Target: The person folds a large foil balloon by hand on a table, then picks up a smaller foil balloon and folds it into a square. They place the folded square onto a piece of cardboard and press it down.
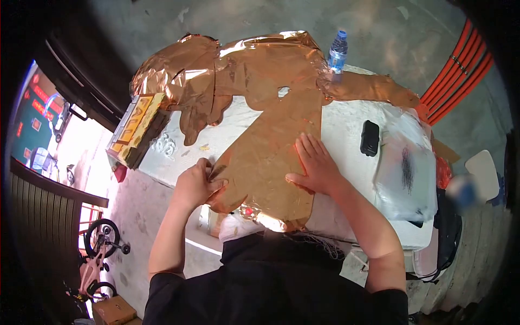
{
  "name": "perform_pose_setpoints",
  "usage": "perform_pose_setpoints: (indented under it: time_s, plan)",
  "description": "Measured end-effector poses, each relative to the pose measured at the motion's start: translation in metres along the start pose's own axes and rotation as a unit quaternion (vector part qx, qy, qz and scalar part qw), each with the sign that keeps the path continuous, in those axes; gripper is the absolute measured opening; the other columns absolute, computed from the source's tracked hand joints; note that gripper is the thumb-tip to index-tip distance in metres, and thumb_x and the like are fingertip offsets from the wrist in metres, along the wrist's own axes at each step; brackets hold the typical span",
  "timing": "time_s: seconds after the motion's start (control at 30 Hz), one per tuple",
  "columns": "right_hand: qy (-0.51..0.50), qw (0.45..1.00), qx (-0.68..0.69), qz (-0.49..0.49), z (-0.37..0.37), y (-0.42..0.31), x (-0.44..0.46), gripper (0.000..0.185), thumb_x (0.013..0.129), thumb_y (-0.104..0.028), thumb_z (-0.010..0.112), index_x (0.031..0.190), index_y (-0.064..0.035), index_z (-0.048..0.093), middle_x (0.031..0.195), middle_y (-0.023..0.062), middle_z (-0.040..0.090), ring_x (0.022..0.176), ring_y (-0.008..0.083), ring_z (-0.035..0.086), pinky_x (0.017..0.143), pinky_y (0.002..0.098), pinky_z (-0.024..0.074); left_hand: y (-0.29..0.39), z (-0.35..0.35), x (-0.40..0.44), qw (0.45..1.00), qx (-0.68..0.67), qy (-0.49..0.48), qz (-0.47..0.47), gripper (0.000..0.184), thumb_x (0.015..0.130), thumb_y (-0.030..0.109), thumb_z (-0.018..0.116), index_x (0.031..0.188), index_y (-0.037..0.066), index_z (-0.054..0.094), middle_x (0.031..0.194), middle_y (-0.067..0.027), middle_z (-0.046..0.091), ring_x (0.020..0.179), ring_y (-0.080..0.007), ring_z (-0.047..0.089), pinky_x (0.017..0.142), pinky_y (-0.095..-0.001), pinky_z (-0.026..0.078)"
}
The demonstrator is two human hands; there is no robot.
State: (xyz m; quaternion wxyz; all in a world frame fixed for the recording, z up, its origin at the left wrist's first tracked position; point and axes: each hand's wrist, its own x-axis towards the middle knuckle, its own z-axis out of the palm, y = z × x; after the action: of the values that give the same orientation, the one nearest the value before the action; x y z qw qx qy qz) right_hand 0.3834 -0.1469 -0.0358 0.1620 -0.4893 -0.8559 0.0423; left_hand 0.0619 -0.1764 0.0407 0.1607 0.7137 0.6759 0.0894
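A shiny copper-coloured foil sheet (265, 157) lies over the near part of the white table, its lower edge hanging close to my body. My left hand (197, 183) pinches its left edge, thumb on top and the other fingers curled at the side. On the sheet's right side rests my right hand (318, 169), flat, with thumb spread away from the fingers. More crumpled copper foil (260, 65) stretches across the far side of the table, and a foil strip (374, 88) reaches right. Where the near sheet meets the far foil, a small hole shows.
A water bottle (338, 51) stands at the far edge. To the right are a black case (370, 138) and a clear plastic-wrapped bundle (406, 176). At left lie a yellow lettered box (138, 127) and white string (163, 146). A small bike (97, 254) stands on the floor.
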Motion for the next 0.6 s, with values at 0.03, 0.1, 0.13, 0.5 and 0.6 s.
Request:
perform_pose_setpoints:
  time_s: [0.03,0.1,0.13,0.5,0.6]
  plan:
    - [-0.006,1.0,0.005,0.006,-0.001,0.0,0.001,0.093,0.079,-0.057,0.06,0.141,0.0044,0.028,0.149,0.0237,0.025,0.141,0.0354,0.02,0.115,0.0446,0.016,-0.001,-0.001,0.001,1.0,-0.001,0.005,0.001,0.048,0.073,0.032,0.078,0.102,0.0,0.056,0.086,-0.0142,0.064,0.079,-0.0293,0.064,0.071,-0.0381,0.05]
    - [-0.007,1.0,0.006,0.01,-0.003,0.001,0.004,0.093,0.079,-0.057,0.06,0.142,0.0042,0.028,0.149,0.0236,0.025,0.141,0.0351,0.02,0.116,0.0447,0.0158,-0.006,-0.005,0.005,0.981,-0.116,-0.141,-0.064,0.029,0.081,0.018,0.072,0.098,-0.002,0.058,0.078,-0.0079,0.065,0.069,-0.0157,0.062,0.063,-0.0302,0.049]
    - [-0.008,1.0,0.007,0.009,-0.002,0.002,0.004,0.094,0.079,-0.058,0.059,0.142,0.0042,0.028,0.149,0.0237,0.025,0.141,0.0351,0.019,0.116,0.0447,0.0156,-0.009,-0.004,0.004,0.981,-0.117,-0.14,-0.062,0.029,0.081,0.018,0.072,0.098,-0.002,0.058,0.078,-0.0079,0.065,0.069,-0.0157,0.062,0.063,-0.0302,0.049]
    - [-0.028,0.999,-0.003,0.017,-0.005,-0.001,0.004,0.095,0.078,-0.059,0.06,0.142,0.0038,0.027,0.149,0.0233,0.026,0.141,0.0356,0.019,0.116,0.0445,0.0155,0.049,-0.001,-0.028,0.949,-0.291,0.024,0.119,0.007,0.089,0.005,0.061,0.093,-0.001,0.062,0.072,-0.0022,0.062,0.063,-0.0066,0.058,0.055,-0.0225,0.046]
    - [-0.016,1.0,0.006,0.005,-0.006,-0.002,0.006,0.093,0.078,-0.06,0.059,0.139,0.0051,0.033,0.145,0.0253,0.03,0.139,0.0381,0.021,0.115,0.0463,0.0152,0.079,0.012,-0.026,0.944,-0.22,0.048,0.24,0.011,0.087,0.007,0.062,0.097,0.001,0.062,0.072,-0.008,0.063,0.061,-0.0158,0.062,0.056,-0.0281,0.049]
